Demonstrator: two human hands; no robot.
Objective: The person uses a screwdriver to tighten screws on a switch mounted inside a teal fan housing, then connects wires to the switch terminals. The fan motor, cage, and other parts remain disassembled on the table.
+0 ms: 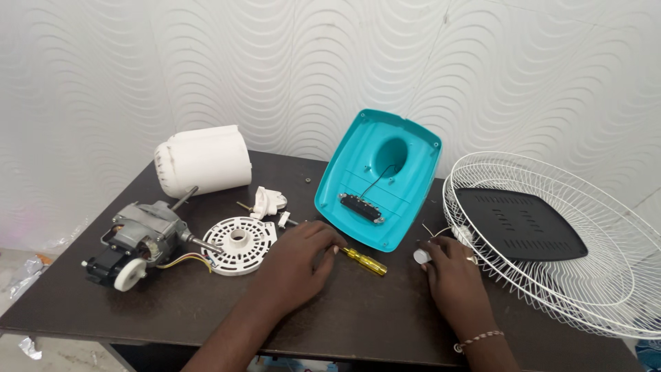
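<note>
Screwdriver (365, 261), with its clear yellow handle, lies flat on the dark tabletop (358, 317) between the two hands, its tip end under the left fingers. Nearest the camera, the left hand (296, 262) rests palm down on the tabletop, fingers curled loosely and touching the screwdriver's near end without closing round it. The right hand (451, 272) also rests on the tabletop, wearing a beaded wristband (477, 339); its thumb and fingers pinch a small white knob (421, 255).

Just left of the left hand lies a round white slotted plate (237, 244), touching the shaft of a grey motor (138, 241), from which coloured wires (186, 260) trail. Beyond the plate sit small white plastic parts (267, 202).

Just past the hands, a teal base shell (377, 179) stands tilted up on its edge, inner side facing the camera, with a black switch strip (361, 207) and a thin black wire inside. To the right, a white wire guard (564, 241) hangs over the tabletop's edge, with a black plate (520, 224) lying in it. Farthest back on the left, a white motor cover (203, 160) lies on its side by the wavy white wall (275, 69).
</note>
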